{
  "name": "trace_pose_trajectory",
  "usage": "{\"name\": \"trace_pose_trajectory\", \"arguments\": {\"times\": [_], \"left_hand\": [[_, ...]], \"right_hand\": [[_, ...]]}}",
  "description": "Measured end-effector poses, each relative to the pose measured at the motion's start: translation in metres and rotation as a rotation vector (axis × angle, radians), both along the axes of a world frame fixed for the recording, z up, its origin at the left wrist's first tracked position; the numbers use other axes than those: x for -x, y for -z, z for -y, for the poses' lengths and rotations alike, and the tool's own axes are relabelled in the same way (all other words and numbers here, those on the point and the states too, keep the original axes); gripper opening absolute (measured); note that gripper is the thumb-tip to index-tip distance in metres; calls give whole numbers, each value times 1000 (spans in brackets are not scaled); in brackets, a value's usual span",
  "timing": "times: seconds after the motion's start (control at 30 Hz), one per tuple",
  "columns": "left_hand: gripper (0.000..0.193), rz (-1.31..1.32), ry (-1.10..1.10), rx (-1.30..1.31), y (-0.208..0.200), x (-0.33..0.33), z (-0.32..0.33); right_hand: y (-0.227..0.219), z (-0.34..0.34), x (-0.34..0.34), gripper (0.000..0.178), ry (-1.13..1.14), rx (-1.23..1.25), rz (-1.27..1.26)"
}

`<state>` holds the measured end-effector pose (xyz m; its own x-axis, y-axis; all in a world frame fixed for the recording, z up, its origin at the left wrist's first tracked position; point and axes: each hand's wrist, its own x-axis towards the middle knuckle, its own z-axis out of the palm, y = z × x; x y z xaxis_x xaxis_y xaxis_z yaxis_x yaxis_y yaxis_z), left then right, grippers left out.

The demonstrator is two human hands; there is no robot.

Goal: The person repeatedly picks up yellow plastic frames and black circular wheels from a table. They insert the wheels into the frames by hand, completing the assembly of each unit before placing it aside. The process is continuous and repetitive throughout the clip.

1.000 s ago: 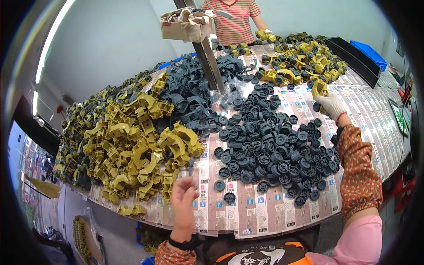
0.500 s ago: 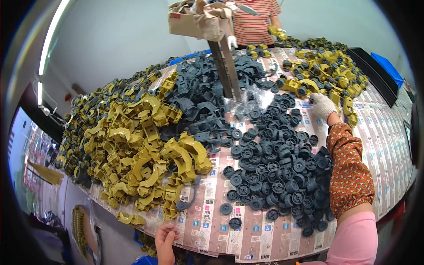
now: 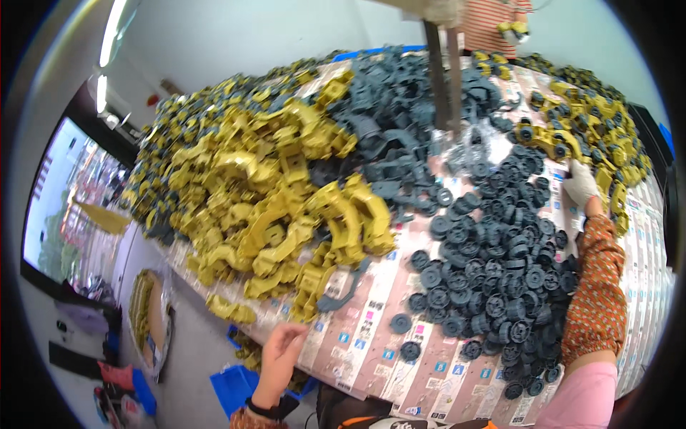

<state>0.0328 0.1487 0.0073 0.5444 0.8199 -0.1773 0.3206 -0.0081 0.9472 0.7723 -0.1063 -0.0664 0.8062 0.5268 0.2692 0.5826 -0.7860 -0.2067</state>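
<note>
My bare left hand (image 3: 281,354) hovers by the table's front edge, fingers loosely apart and nothing visible in them. Just beyond it lie yellow plastic toy body parts (image 3: 264,229) in a big heap, with a curved dark grey part (image 3: 344,289) at its near side. My right hand (image 3: 582,186), in a white glove, reaches far to the right, beside assembled yellow toy vehicles (image 3: 564,143). Blur and the glove hide whether its fingers grip anything. Dark grey toy wheels (image 3: 493,272) are piled between my hands, left of my right forearm.
Dark grey chassis parts (image 3: 393,129) form a heap at the back, beside a metal post (image 3: 444,86). Clear plastic wrap (image 3: 479,146) lies near the post. Across the table stands another person (image 3: 493,25) holding a yellow piece. A blue crate (image 3: 232,390) sits below the front edge.
The whole view has swung to the left, so the table's contents appear shifted right. My left hand has come up farther into view. My right hand stays near the yellow vehicles.
</note>
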Motion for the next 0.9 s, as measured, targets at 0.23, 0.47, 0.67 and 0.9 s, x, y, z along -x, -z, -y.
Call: {"name": "trace_pose_trajectory", "arguments": {"times": [0.23,0.47,0.67,0.9], "left_hand": [[21,-67,239,-307,-35,-48,-32],[26,-29,227,-478,-17,-154,-90],[52,-543,232,-772,-27,-242,-80],[66,-679,154,-1085,20,-274,-65]], "right_hand": [[-30,16,79,31,-267,24,-277],[-84,29,178,20,-391,-33,-80],[-145,44,319,30,-465,-311,-424],[-153,69,433,28,-470,-358,-478]]}}
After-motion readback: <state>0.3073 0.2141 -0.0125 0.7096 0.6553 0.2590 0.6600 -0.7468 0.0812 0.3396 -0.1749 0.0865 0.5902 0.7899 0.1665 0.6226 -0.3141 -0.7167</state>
